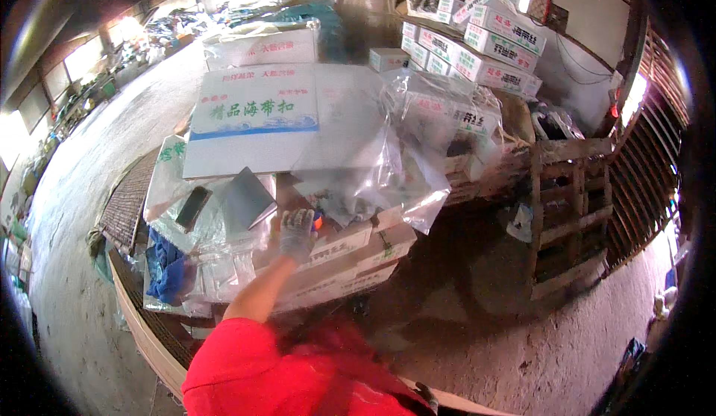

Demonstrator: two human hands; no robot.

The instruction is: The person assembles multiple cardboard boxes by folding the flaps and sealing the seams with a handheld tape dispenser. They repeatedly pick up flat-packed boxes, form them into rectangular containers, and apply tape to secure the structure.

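My left hand (297,235), in a grey-white glove, reaches over the near edge of the packing surface. Its fingers look curled round something largely hidden; a small orange and blue piece (318,220) shows at its right side. Under and beside it lie long white cartons with printing (350,255). Left of the hand are a grey flat panel (250,198) and a dark phone-like slab (193,208) on clear plastic film (216,229). Beyond them rests a large flat white carton (253,151) with green and red print. My right hand does not show; only blurred red sleeve cloth fills the lower edge.
Crumpled clear plastic (418,170) drapes over cartons at the right. Stacked white boxes (500,50) rise behind. A wooden rack (570,222) stands on the floor at right. Blue cloth (164,267) hangs at the left edge, and a curved wooden rim (134,311) borders the near left.
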